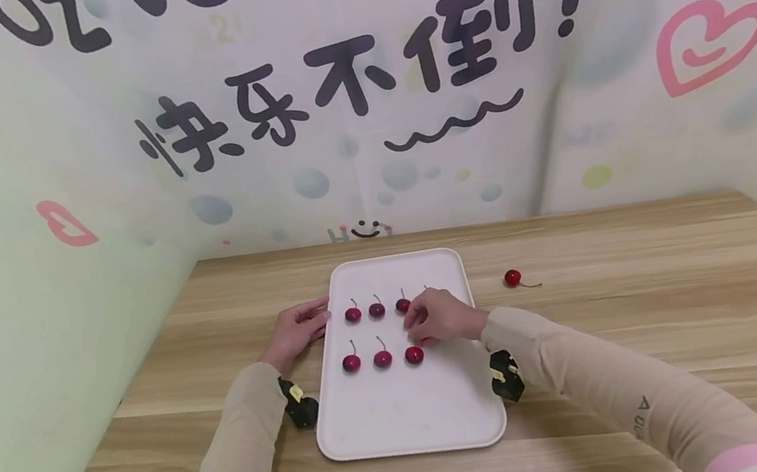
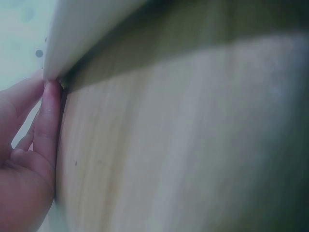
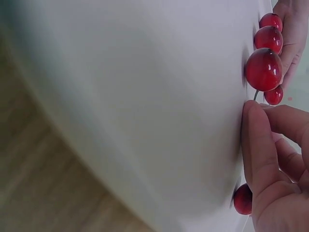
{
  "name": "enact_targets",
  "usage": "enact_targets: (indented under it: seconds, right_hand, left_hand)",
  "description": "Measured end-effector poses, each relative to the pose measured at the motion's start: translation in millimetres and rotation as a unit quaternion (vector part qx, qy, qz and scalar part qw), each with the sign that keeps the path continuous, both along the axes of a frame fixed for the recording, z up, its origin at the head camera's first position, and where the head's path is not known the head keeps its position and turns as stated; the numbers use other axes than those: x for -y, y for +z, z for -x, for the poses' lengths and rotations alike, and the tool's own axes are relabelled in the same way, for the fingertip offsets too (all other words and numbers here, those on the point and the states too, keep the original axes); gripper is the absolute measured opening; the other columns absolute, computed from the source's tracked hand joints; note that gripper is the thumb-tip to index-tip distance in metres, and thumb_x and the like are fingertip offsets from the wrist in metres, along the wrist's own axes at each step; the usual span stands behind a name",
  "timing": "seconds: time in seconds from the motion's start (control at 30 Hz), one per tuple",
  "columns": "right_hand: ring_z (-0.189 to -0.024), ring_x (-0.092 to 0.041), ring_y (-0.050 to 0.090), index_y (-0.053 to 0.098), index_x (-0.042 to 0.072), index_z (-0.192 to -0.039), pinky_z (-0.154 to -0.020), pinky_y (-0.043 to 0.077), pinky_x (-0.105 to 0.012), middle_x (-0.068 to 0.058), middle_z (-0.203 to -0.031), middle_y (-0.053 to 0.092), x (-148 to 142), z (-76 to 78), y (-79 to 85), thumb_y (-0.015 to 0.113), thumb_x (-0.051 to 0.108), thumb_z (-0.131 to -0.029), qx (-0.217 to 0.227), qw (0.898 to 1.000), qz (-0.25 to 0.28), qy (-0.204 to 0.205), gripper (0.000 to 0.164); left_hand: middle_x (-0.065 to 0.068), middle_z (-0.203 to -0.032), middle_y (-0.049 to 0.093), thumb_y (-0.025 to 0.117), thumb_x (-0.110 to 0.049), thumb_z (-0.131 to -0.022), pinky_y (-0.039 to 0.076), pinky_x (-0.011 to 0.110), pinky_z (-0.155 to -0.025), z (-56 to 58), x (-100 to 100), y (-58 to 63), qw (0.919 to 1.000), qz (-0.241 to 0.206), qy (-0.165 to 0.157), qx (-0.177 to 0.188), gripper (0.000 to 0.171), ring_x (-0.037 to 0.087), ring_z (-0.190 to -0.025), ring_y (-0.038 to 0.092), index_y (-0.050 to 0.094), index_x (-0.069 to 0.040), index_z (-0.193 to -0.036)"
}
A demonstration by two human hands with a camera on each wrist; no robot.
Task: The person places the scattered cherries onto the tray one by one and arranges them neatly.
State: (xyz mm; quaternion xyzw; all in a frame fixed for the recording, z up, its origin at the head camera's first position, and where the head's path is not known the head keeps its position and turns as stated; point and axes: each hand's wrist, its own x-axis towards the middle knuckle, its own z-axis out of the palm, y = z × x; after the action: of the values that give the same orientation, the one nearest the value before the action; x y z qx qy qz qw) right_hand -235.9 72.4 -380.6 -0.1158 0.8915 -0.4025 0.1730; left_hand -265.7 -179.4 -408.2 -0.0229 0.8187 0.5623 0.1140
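Dark red cherries with stems stand in two rows on a white tray (image 1: 409, 419). My right hand (image 1: 438, 315) is over the tray's right half, pinching the thin stem of the front row's rightmost cherry (image 1: 414, 355) between thumb and fingertips. That cherry (image 3: 264, 69) sits against the tray surface in the right wrist view. Another cherry (image 3: 243, 199) shows beyond this hand; in the head view the hand covers it except for its stem. At the tray's upper left edge, my left hand (image 1: 300, 331) rests with fairly straight fingers, its fingertips (image 2: 51, 89) touching the rim.
One loose cherry (image 1: 513, 278) lies on the wooden table (image 1: 650, 285), right of the tray, its stem pointing right. Behind the table rises a printed wall cloth (image 1: 351, 150). Each wrist carries a small black device.
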Motion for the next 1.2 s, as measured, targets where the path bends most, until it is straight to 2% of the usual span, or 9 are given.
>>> enact_targets:
  seconds: [0.33,0.53,0.73,0.97,1.2]
  right_hand:
    - [-0.061,-0.011,0.057,0.067,0.003,-0.087,-0.057,0.052,-0.022,-0.003,-0.071,0.06,-5.2,-1.5,2.0,0.066,0.004,-0.079,-0.008,1.0,0.004,0.007,0.007]
    - [-0.064,-0.012,0.059,0.066,0.001,-0.09,-0.06,0.054,-0.023,-0.005,-0.077,0.06,-18.3,-4.2,11.1,0.064,0.005,-0.082,-0.015,0.999,0.023,0.024,0.009]
    - [-0.067,-0.014,0.06,0.064,-0.001,-0.094,-0.062,0.055,-0.025,-0.007,-0.081,0.06,-36.5,-7.9,18.3,0.063,0.006,-0.083,-0.008,0.998,0.05,0.036,0.013]
    - [-0.071,-0.016,0.06,0.063,-0.001,-0.099,-0.065,0.055,-0.028,-0.009,-0.085,0.063,-64.9,-10.8,19.3,0.063,0.01,-0.084,-0.022,0.997,0.06,0.052,0.018]
    - [-0.071,-0.018,0.058,0.063,-0.004,-0.099,-0.064,0.054,-0.03,-0.011,-0.083,0.063,-96.1,-13.6,17.6,0.063,0.009,-0.084,-0.045,0.995,0.073,0.04,0.02]
  left_hand:
    - [0.015,-0.115,0.055,0.057,-0.018,-0.089,0.048,0.027,-0.084,0.3,-0.4,0.6,1.0,0.0,0.001,0.002,0.04,0.02,-0.1,0.056,0.051,-0.01,-0.128]
    - [0.014,-0.115,0.055,0.057,-0.017,-0.089,0.048,0.026,-0.084,1.4,0.0,0.2,1.0,-0.002,0.002,0.003,0.04,0.02,-0.1,0.056,0.051,-0.011,-0.128]
    - [0.013,-0.115,0.055,0.057,-0.017,-0.089,0.048,0.026,-0.084,1.7,0.3,0.0,1.0,-0.003,0.006,0.006,0.04,0.02,-0.1,0.055,0.051,-0.012,-0.128]
    - [0.013,-0.114,0.055,0.056,-0.016,-0.09,0.048,0.026,-0.084,1.3,-0.5,0.0,0.9999,-0.004,0.008,0.005,0.038,0.019,-0.099,0.056,0.052,-0.012,-0.128]
    - [0.012,-0.114,0.055,0.057,-0.018,-0.089,0.048,0.026,-0.084,0.5,-0.9,0.3,0.9999,0.0,0.011,0.008,0.039,0.019,-0.099,0.056,0.052,-0.013,-0.128]
